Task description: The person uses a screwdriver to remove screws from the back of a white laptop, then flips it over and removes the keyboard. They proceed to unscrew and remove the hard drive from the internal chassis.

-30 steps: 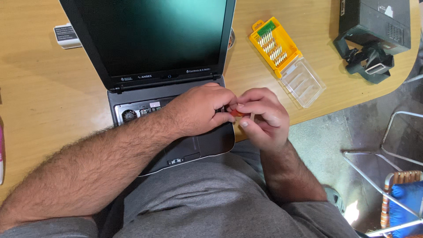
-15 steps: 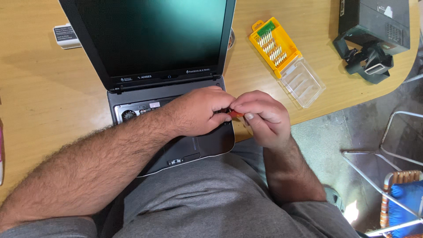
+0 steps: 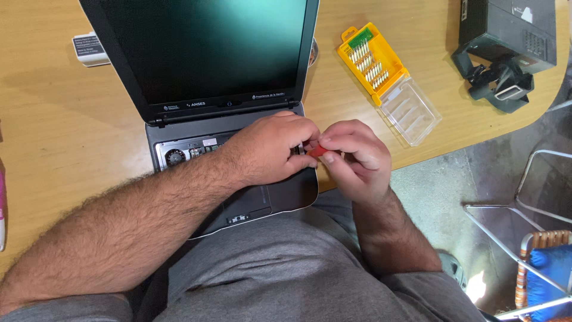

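A small red tool (image 3: 317,151) is pinched in the closed fingers of the right hand (image 3: 356,158), mostly hidden, over the open laptop (image 3: 262,197). The left hand (image 3: 271,149) is curled against it; its grip cannot be made out.

A light wooden table (image 3: 53,137) with a rounded edge fills the upper part of the view, lit evenly by daylight. Past that edge, to the right, lies a grey concrete floor (image 3: 441,197). A bare metal chair frame (image 3: 518,197) stands on it at the far right, and beside that a wicker chair with a blue cushion (image 3: 551,271). A bright patch of sunlight (image 3: 475,287) falls on the floor near the chairs.
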